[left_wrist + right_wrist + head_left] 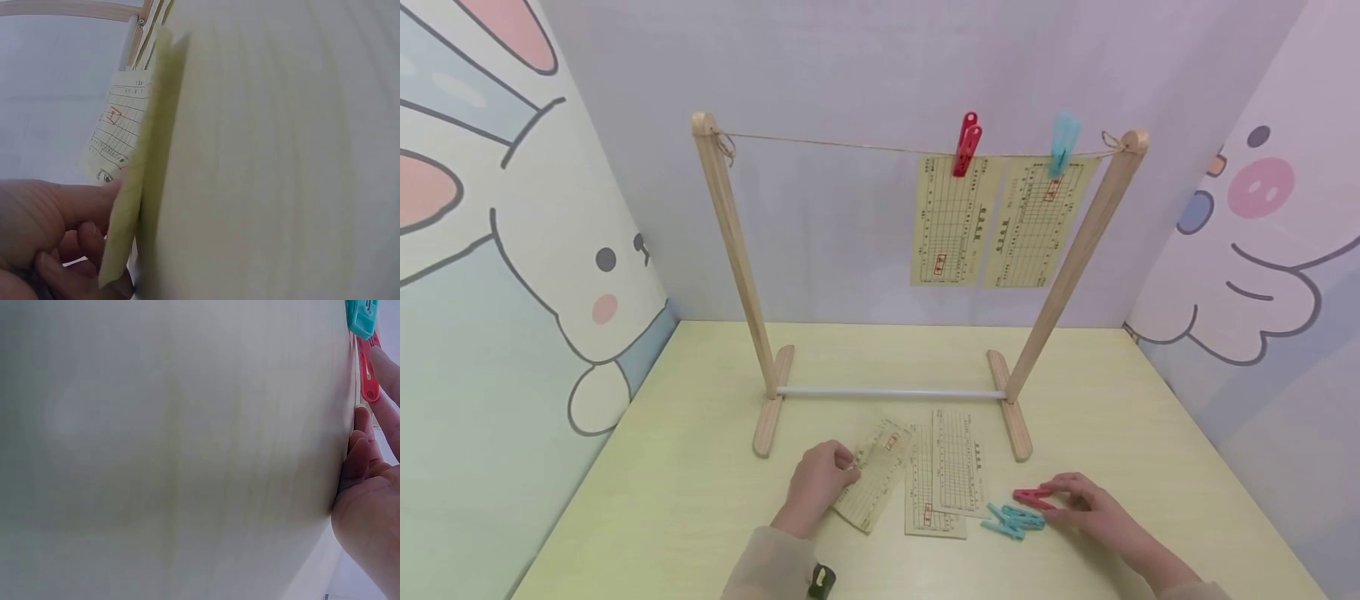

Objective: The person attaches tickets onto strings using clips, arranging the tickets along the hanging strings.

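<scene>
Red peg (1033,497) touched by extended right hand (1093,510) fingers; left hand (818,485) fingers pinch paper slip (874,486).

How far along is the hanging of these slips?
Done: two slips hang pegged on the string. In hand: left hand grips a slip on the table; right hand touches the red peg. Left: two more slips, blue pegs.
</scene>
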Tool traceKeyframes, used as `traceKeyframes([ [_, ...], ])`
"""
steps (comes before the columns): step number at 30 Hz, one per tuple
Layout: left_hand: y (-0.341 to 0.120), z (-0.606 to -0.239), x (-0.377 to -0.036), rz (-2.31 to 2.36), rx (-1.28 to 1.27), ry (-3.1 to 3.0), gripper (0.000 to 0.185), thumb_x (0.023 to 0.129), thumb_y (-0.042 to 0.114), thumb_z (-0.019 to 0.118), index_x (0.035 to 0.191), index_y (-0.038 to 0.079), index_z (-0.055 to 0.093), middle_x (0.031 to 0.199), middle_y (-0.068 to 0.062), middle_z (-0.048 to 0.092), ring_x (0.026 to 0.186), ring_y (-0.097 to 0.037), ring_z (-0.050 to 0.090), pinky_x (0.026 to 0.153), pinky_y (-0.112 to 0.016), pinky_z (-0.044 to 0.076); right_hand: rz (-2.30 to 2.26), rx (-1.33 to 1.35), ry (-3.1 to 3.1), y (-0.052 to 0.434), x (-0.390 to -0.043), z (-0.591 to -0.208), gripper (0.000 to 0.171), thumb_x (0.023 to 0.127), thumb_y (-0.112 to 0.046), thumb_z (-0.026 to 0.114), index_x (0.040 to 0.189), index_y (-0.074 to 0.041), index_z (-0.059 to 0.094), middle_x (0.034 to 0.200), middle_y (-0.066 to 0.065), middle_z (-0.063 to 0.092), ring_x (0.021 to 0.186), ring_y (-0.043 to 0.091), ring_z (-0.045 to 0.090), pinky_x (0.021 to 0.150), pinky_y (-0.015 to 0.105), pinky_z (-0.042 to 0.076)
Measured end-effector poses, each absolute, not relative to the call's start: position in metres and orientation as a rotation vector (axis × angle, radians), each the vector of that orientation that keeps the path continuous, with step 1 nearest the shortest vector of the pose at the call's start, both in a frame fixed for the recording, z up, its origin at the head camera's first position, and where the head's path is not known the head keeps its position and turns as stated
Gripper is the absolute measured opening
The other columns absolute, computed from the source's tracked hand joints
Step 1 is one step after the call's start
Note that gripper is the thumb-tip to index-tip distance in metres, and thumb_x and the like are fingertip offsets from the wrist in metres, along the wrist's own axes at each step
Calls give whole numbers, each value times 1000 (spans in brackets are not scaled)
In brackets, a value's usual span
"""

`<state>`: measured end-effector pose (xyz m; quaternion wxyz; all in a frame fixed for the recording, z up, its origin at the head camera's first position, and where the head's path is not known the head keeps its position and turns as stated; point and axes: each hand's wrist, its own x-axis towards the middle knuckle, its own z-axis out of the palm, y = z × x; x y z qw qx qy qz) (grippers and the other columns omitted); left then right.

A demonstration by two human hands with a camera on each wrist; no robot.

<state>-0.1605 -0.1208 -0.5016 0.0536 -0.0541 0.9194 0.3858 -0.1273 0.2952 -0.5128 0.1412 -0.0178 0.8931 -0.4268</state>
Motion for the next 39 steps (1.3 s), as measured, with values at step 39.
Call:
traceKeyframes([
  [39,-148,-464,-169,1534,13,2868,20,90,25,73,99,8,76,87,-3,75,62,-8,52,52,-21,41,-1731,-138,2459,277,-137,-436,36,96,-11,64,132,-5,59,106,-20,70,96,2,67,83,17,51],
])
